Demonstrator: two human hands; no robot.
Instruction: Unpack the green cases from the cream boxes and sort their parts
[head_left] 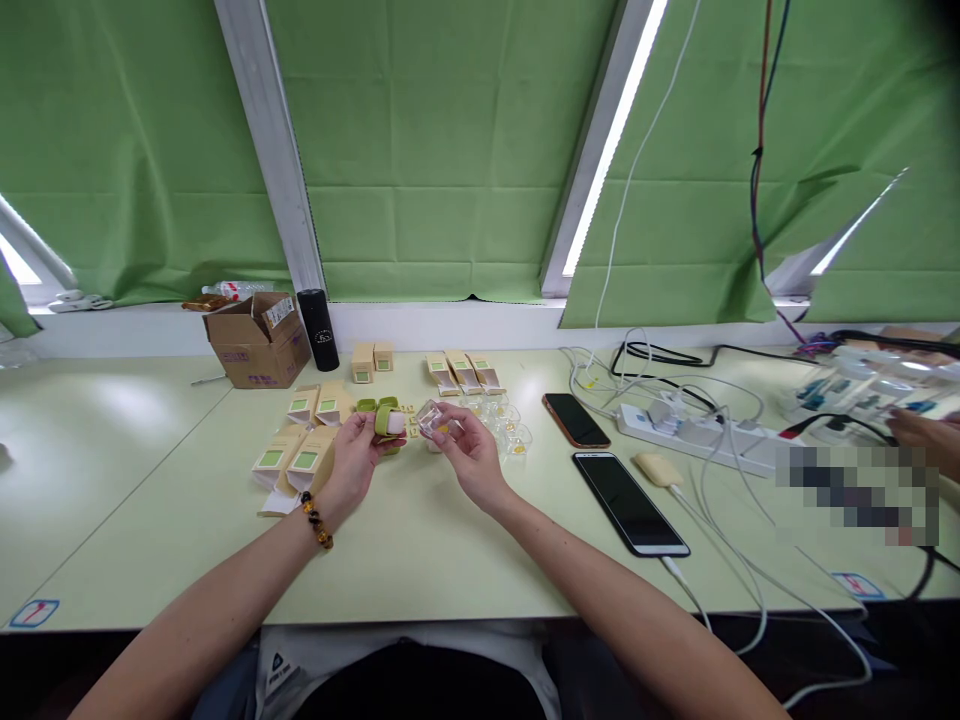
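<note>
Green piece: a small green and white item point(390, 418) sits above the table's middle, pinched in the left hand point(358, 455).
Clear case: a small transparent case point(433, 420) just right of the green piece, pinched by the right hand point(469, 452).
Hands: both closed on their items, close together, not touching.
Small boxes: tan cartons with green labels point(304, 445) lie left of the hands; more point(463, 372) stand farther back.
Clear cups: empty cases point(508, 428) just right of the right hand.
Phones: two point(628, 502) lie to the right.
Far left: cardboard box point(259, 342) and black flask point(318, 330).
Table: pale green point(135, 480).
</note>
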